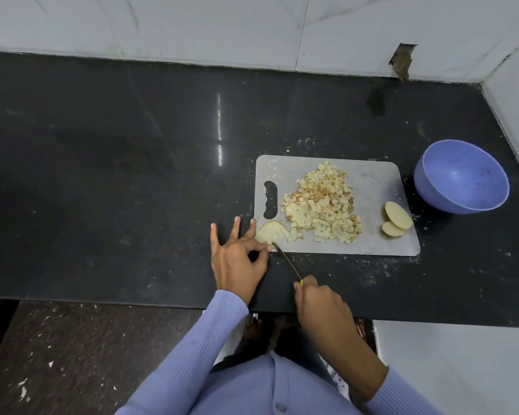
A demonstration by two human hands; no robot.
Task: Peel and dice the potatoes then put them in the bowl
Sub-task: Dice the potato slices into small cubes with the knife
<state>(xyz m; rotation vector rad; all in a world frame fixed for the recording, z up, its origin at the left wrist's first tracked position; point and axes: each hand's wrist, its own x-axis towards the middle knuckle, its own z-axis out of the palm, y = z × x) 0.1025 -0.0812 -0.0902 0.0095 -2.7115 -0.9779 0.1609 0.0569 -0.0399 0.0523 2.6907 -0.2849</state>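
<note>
Pinching potato slice (271, 232), left hand (237, 259); right hand (321, 304) grips knife (286, 260).

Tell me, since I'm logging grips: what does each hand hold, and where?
Right hand grips the knife by its handle; left hand pinches the potato slice at its near edge.

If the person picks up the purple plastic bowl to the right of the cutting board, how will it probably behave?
The purple plastic bowl looks empty and thin-walled, so it is probably light and stiff. It appears to lean on a narrow base, so a push near the rim may tip or slide it on the glossy black countertop. It seems unlikely to break.
</note>
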